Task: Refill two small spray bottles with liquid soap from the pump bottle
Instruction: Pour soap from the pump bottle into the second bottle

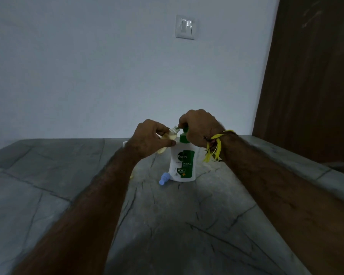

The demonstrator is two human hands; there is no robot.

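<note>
Home interior, grey marble counter (167, 225), plain white wall (87, 66), wall switch (185, 27), wooden door (310, 86)

pump bottle (182, 164): upright on grey worktop (167, 225) | right hand (199, 129): curled over the green pump head, yellow thread at wrist | left hand (150, 138): small spray bottle (31, 136) gripped tilted, neck held at pump spout | blue cap (163, 179): lying just left of pump bottle base | wall switch (185, 27): seen above pump bottle
</note>
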